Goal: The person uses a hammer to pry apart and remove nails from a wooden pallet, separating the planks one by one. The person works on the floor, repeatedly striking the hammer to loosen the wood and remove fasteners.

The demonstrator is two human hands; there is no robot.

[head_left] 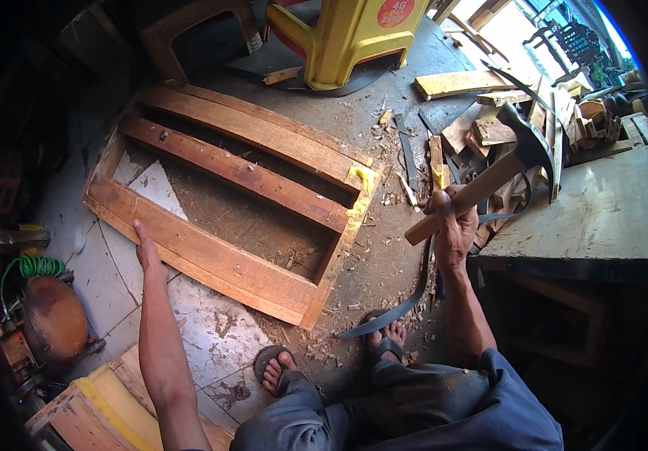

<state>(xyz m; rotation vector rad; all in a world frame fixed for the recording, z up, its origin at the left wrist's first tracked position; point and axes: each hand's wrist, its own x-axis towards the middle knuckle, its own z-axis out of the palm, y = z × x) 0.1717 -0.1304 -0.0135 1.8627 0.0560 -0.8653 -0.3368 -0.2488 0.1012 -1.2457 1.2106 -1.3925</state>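
Observation:
A rectangular wooden frame (pixel 205 242) with a reddish inner slat (pixel 233 169) lies before me, tilted in the view. Yellow material is smeared over its right corner. My left hand (pixel 148 251) touches the frame's near outer edge at the left, with nothing seen in it; part of the hand is hidden by its own angle. Raised at the right, my right hand (pixel 454 228) grips the wooden handle of a claw hammer (pixel 481 183), its dark metal head up and to the right. Beyond that hand a narrow wood piece (pixel 437 163) bears a yellow smear.
Scrap wood (pixel 493 131) is heaped beside a pale board (pixel 600 208) at right. A yellow plastic stool (pixel 338 45) stands at the top. Shavings and dark strips (pixel 405 152) litter the floor. An air compressor (pixel 53 315) with a green coiled hose (pixel 41 266) sits left.

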